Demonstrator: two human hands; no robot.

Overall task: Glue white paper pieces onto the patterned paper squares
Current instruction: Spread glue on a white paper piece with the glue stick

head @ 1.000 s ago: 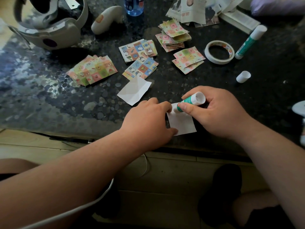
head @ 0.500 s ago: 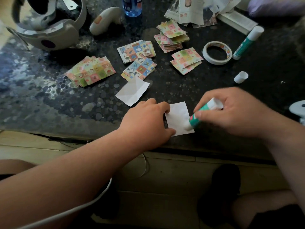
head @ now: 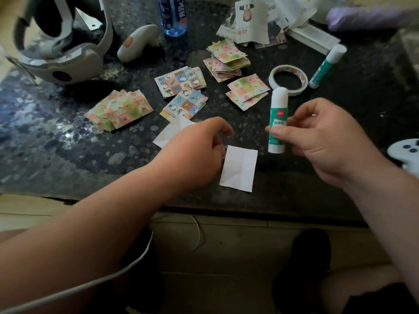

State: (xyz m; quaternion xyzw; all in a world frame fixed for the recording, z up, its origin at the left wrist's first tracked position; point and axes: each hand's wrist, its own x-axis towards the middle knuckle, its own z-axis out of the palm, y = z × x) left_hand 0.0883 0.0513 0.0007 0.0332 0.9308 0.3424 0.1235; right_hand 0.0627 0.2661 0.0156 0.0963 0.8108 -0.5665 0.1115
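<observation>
R hand (head: 322, 141) holds the green-and-white glue stick (head: 278, 118) upright, right of centre, clear of the surface. Thumb + fingers (head: 303, 120) wrap round its mid body. White rounded end is up; can't tell if that's a cap or bare glue.

L hand (head: 199, 152) is low at centre, fingers loosely bent, nothing gripped as far as visible. Its tips are just beside the left edge of the white rectangular paper piece (head: 239, 168), contact unclear. That piece lies flat and creased at bottom centre of the dark speckled stone surface (head: 68, 143), close to its near edge. A white folded paper piece (head: 172, 132) is partly under the L hand.

The patterned paper squares (head: 120, 109) sit in fanned piles across mid frame: pink/green at left, a blue pile (head: 183, 94) at centre, more right of centre.

Risks, my read:
- Paper is unpinned & near the edge, so a nudge from the L wrist could slide it off.
- If glue is on the top face (not visible), L fingers may smear it or stick to it, or the piece folds on its crease & sticks to itself.
- Piles overlap, so it's easy to lift 2+ squares or get glue on neighbours.
- Slow placing: glue dries, weak bond. Rushed placing: skewed, white overhangs the square.
- If the stick is uncapped & gets set down, it can roll & leave glue on the surface.
</observation>
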